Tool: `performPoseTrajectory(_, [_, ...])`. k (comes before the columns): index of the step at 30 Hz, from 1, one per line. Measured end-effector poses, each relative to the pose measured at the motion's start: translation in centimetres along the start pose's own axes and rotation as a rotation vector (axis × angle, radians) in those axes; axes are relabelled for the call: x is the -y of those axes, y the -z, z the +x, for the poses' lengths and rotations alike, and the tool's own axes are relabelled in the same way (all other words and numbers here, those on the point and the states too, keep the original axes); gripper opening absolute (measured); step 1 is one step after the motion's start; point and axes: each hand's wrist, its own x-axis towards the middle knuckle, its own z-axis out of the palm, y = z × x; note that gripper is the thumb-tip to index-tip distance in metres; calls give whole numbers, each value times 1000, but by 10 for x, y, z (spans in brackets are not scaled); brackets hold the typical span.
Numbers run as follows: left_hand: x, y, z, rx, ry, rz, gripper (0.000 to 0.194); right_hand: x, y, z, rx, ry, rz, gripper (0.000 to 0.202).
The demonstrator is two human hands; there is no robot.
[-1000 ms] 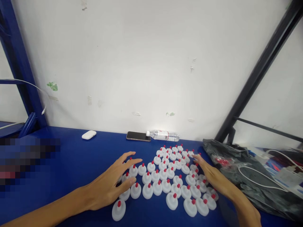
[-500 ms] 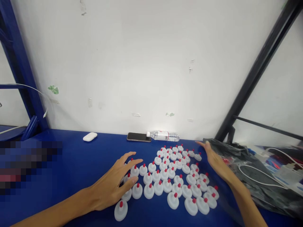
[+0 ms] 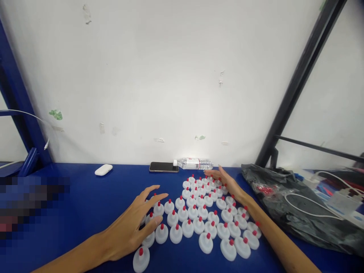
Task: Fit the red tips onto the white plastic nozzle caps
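Blue bench [image 3: 79,212] and many identical red-tipped caps [image 3: 202,213] suggest a workshop

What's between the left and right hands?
Head view: a loose cluster of white red-tipped pieces, standing on the blue table, lies between the left hand and the right hand.

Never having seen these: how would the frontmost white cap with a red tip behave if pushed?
The white cap probably slides rather than tips, given its broad, low base. Its smooth surface suggests light, stiff plastic. Knocked over, its round rim might let it roll.
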Motion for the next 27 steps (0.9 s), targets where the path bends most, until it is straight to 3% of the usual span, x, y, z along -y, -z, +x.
performPoseTrajectory(4, [0, -2, 0, 9, -11, 30, 56, 2, -19, -1, 34, 19, 8, 77])
performPoseTrajectory(17, [-8, -14, 9, -24, -32, 98, 54, 10, -51, 4, 6, 73, 48, 79])
performPoseTrajectory(27, [-12, -13, 11, -22, -55, 124, 53, 9, -66, 10, 35, 78, 75, 79])
